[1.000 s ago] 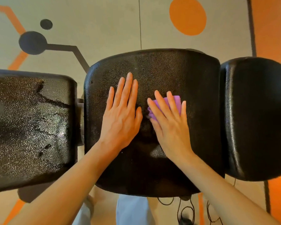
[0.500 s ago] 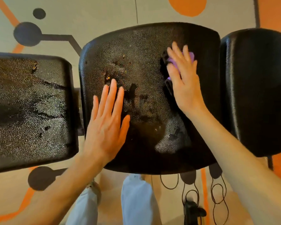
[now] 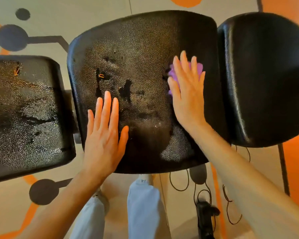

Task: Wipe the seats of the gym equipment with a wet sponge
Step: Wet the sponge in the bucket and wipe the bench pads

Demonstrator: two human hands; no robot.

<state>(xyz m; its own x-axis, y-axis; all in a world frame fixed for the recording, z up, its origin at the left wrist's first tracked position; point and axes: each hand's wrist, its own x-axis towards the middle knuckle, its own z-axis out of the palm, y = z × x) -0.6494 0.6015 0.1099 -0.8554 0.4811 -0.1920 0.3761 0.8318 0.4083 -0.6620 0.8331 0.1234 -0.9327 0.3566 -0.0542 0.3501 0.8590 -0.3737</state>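
Roughly, left to right:
Left pad: black pebbled vinyl bench pad [image 3: 24,109], well to the left of the flat hand; its surface glistens with wet streaks.
Left hand: the left hand [image 3: 104,133] lies palm-down on the black pebbled vinyl middle seat [image 3: 141,49], fingers straight and spread a little, thumb out to the side. It holds nothing and looks to be bracing.
Middle seat: dark wet patches sit just beyond the left fingertips; a dull band shows between the two hands.
Right hand: the right hand [image 3: 188,94] is flat, fingers straight and close together, pressing down on the purple wet sponge [image 3: 199,69].
Sponge: almost wholly under the right palm and fingers, near the seat's right edge; only purple slivers show at the fingertips and beside the thumb.
Right pad: smooth black rounded vinyl pad [image 3: 266,75], just right of the pressing hand, with no sheen of water that I can make out.
Risk, slipping: nothing curls round the sponge, so on slick vinyl the hand could slide off it, or push it over the near right edge.
Risk, gaps: short strokes could leave the patch under the left palm unwiped.
Risk, cables: dark cables [image 3: 204,195] on the floor below the hands could catch drips.
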